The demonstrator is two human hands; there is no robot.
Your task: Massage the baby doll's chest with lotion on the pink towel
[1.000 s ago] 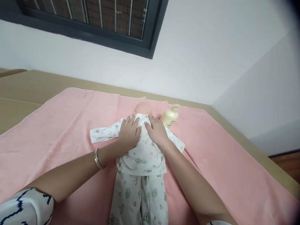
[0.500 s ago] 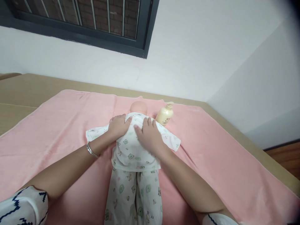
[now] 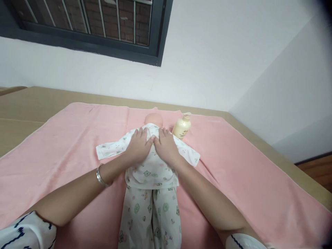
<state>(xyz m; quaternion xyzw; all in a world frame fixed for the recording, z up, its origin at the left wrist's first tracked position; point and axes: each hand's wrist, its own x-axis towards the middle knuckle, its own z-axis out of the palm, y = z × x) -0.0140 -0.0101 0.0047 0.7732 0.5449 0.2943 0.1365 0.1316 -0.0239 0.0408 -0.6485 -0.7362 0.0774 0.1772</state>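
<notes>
A baby doll [image 3: 153,119] lies on a pink blanket [image 3: 77,138], its bald head away from me and its face not visible. It is dressed in a white printed top [image 3: 151,178] and matching trousers [image 3: 166,211], with the sleeves spread to both sides. My left hand [image 3: 140,145] rests flat on the upper left of the top, fingers stretched out. On the upper right, my right hand [image 3: 166,145] lies flat too. The two thumbs meet near the middle. A cream pump bottle [image 3: 182,127] stands by the doll's head, close to my right hand.
The blanket covers much of a wooden surface [image 3: 52,98], whose far edge meets a white wall [image 3: 202,62]. A dark-framed window [image 3: 155,52] with bars is set in the wall at upper left. Brown wood [image 3: 315,169] shows at the right edge.
My left hand has shifted right, from the doll's left shoulder onto the upper middle of the top, uncovering the left sleeve. My right hand has moved slightly, and the thumbs now meet.
</notes>
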